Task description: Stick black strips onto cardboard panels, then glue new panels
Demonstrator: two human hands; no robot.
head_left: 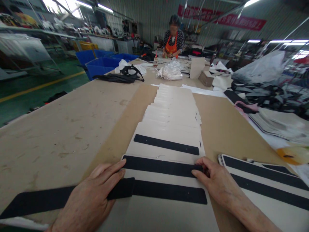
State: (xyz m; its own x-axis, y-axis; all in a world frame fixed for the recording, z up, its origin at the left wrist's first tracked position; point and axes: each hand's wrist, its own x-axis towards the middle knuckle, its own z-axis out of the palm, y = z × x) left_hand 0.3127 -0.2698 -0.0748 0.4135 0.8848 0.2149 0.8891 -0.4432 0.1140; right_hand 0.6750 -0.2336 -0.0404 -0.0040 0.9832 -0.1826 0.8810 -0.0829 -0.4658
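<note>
Setting a black strip (159, 168) along the far edge of the nearest pale panel (169, 216), two hands, one at each end.

Left hand (89, 190): fingers close together, tips on the strip's left end. A loose black strip (41, 201) runs beneath this hand and overlaps the left end of the lower strip (171, 192); whether the palm or thumb grips it, cannot tell.

Right hand (214, 178): thumb and fingers drawn narrow, pinching the strip's right end near the panel's right edge.

Position: panel lies at the near end of an overlapping row of pale panels (173, 112), on a brown sheet (224, 129) over the tabletop (60, 129). The next panel in the row bears one strip (166, 144). A stack of striped panels (272, 209) sits to the right.

Technique (judgement): fix the left end first, square to the panel's corner, then keep light tension from the right so the strip lies straight. Check the gap to the lower strip at both ends before pressing. Press outward from the held end to avoid ripples. Keep the left palm light, since dragging the loose strip could disturb the lower one. Avoid pushing the panel sideways; the overlapped row looks easy to shift.
</note>
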